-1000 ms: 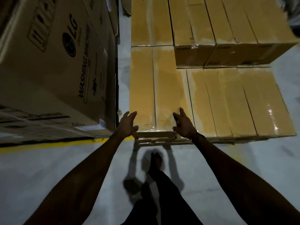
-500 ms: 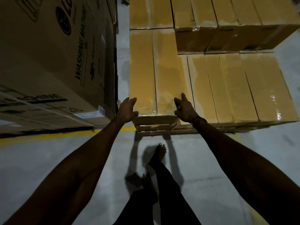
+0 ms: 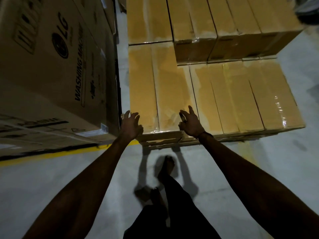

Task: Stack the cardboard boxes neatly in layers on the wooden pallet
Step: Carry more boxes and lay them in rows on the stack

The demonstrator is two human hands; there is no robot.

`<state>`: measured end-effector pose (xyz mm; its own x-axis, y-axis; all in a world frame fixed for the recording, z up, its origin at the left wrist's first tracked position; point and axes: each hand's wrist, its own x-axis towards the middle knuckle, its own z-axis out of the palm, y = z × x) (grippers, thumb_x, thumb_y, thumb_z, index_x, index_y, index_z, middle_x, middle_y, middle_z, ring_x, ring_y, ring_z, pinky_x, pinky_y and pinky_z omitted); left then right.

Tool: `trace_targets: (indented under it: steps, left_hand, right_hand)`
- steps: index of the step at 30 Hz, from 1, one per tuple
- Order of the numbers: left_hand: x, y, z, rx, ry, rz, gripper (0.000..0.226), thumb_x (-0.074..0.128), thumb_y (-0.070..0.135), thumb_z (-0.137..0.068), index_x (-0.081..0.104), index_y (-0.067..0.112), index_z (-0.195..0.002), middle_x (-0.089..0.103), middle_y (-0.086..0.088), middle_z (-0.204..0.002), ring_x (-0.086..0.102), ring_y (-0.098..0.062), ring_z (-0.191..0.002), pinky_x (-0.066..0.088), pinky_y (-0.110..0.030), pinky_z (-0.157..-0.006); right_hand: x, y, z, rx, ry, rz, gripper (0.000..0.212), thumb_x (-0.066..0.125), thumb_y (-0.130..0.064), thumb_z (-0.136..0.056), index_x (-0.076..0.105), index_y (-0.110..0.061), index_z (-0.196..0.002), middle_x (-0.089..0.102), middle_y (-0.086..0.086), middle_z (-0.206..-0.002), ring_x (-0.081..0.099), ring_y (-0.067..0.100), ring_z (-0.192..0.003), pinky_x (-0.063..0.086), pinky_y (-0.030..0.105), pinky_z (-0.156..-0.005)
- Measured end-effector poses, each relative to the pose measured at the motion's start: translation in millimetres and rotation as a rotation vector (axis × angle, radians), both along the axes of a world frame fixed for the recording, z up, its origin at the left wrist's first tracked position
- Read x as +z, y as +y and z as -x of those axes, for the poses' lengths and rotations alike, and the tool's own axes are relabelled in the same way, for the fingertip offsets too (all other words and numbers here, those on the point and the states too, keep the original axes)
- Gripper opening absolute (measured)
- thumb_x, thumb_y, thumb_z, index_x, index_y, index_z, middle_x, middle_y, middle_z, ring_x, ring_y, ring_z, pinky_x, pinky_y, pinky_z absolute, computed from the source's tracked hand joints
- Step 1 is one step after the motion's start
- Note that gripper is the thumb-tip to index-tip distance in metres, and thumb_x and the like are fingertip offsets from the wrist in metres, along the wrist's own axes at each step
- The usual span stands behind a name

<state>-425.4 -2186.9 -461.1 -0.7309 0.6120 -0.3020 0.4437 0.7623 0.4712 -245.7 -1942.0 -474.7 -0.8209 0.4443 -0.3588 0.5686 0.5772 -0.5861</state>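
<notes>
My left hand point(image 3: 130, 125) reaches to the near left corner of the front box point(image 3: 160, 94), fingers spread and loosely bent, gripping nothing; I cannot tell whether they touch it. My right hand point(image 3: 192, 124) lies at the same box's right near edge, fingers spread and open too. That box sits in the low layer on the pallet point(image 3: 160, 141), beside more boxes point(image 3: 241, 99) on its right, with a second layer point(image 3: 215, 26) stacked behind. A big washing-machine carton point(image 3: 51, 66) stands close on the left, leaving a narrow gap. A yellow line point(image 3: 51, 155) runs along the grey floor point(image 3: 259, 169) under it. My bare feet point(image 3: 166, 168) are just short of the pallet.
</notes>
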Motion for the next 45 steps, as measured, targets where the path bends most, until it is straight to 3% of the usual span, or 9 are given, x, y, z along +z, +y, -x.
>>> trace_targets:
  steps: [5, 10, 14, 23, 27, 31, 36, 41, 45]
  left_hand:
    - [40.1, 12.0, -15.5, 0.076, -0.064, -0.200, 0.042, 0.074, 0.011, -0.091, 0.063, 0.007, -0.131, 0.056, -0.014, -0.137, 0.055, -0.023, -0.124, 0.040, -0.017, -0.098]
    - [76.9, 25.3, -45.5, 0.105, -0.109, -0.321, 0.034, 0.076, 0.022, -0.091, 0.066, 0.024, -0.124, 0.060, -0.001, -0.132, 0.061, -0.017, -0.113, 0.055, -0.037, -0.087]
    - [94.9, 39.2, -61.4, 0.039, -0.098, -0.366, 0.028, 0.074, 0.022, -0.093, 0.066, 0.027, -0.120, 0.060, -0.001, -0.130, 0.065, -0.015, -0.111, 0.053, -0.031, -0.081]
    - [116.2, 67.9, -118.2, -0.147, -0.121, -0.471, 0.024, 0.072, 0.023, -0.096, 0.067, 0.020, -0.120, 0.062, -0.004, -0.132, 0.068, -0.012, -0.100, 0.052, -0.030, -0.086]
    - [121.0, 88.2, -166.1, -0.233, -0.220, -0.498, 0.024, 0.072, 0.020, -0.096, 0.068, 0.020, -0.119, 0.063, 0.000, -0.134, 0.069, -0.005, -0.097, 0.054, -0.026, -0.087]
    - [124.0, 116.2, -240.0, -0.290, -0.287, -0.484, 0.021, 0.072, 0.016, -0.095, 0.070, 0.017, -0.116, 0.068, 0.001, -0.126, 0.066, 0.007, -0.089, 0.048, -0.007, -0.073]
    - [126.5, 148.0, -338.7, -0.411, -0.378, -0.425, 0.022, 0.071, 0.017, -0.094, 0.070, 0.022, -0.116, 0.070, 0.007, -0.121, 0.071, -0.005, -0.093, 0.056, -0.024, -0.079]
    - [123.6, 193.0, -431.8, -0.476, -0.393, -0.358, 0.024, 0.073, 0.016, -0.093, 0.071, 0.016, -0.117, 0.072, 0.004, -0.109, 0.069, -0.007, -0.090, 0.044, -0.004, -0.064]
    - [117.4, 252.0, -506.8, -0.522, -0.387, -0.326, 0.026, 0.073, 0.010, -0.092, 0.072, 0.010, -0.117, 0.072, -0.004, -0.110, 0.067, -0.017, -0.100, 0.052, -0.020, -0.082]
  right_hand:
    - [37.7, 15.3, -17.6, -0.090, 0.103, 0.010, 0.053, 0.070, -0.019, -0.096, 0.054, -0.008, -0.145, 0.032, 0.026, -0.161, 0.032, 0.036, -0.150, 0.038, 0.046, -0.113]
    - [73.2, 31.5, -51.3, -0.226, 0.203, 0.055, 0.049, 0.074, -0.023, -0.094, 0.058, -0.014, -0.140, 0.036, 0.021, -0.160, 0.044, 0.039, -0.143, 0.042, 0.055, -0.109]
    - [94.4, 42.6, -90.7, -0.354, 0.298, 0.077, 0.045, 0.075, -0.024, -0.094, 0.061, -0.020, -0.136, 0.035, 0.015, -0.162, 0.058, 0.037, -0.127, 0.049, 0.051, -0.103]
    - [124.9, 23.0, -229.8, -0.664, 0.403, 0.067, 0.039, 0.072, -0.022, -0.096, 0.062, -0.018, -0.134, 0.040, 0.011, -0.159, 0.057, 0.030, -0.125, 0.050, 0.044, -0.101]
    - [128.3, -2.1, -305.3, -0.814, 0.428, 0.002, 0.035, 0.072, -0.022, -0.095, 0.065, -0.018, -0.129, 0.063, 0.011, -0.136, 0.063, 0.026, -0.120, 0.053, 0.041, -0.100]
    - [130.9, -32.2, -389.6, -1.026, 0.443, 0.000, 0.038, 0.076, -0.020, -0.093, 0.067, -0.014, -0.130, 0.059, -0.002, -0.136, 0.064, 0.021, -0.117, 0.047, 0.007, -0.087]
    - [121.0, -47.3, -489.1, -1.236, 0.464, 0.026, 0.037, 0.077, -0.014, -0.091, 0.068, -0.011, -0.127, 0.059, -0.003, -0.130, 0.065, 0.026, -0.116, 0.042, -0.001, -0.076]
    - [106.6, -35.6, -583.4, -1.361, 0.469, 0.052, 0.037, 0.078, -0.018, -0.091, 0.068, -0.017, -0.126, 0.062, -0.001, -0.136, 0.068, 0.022, -0.106, 0.045, 0.012, -0.075]
    - [100.5, -7.3, -666.5, -1.427, 0.480, 0.047, 0.036, 0.077, -0.023, -0.092, 0.068, -0.021, -0.126, 0.065, 0.003, -0.133, 0.069, 0.018, -0.106, 0.050, 0.017, -0.077]
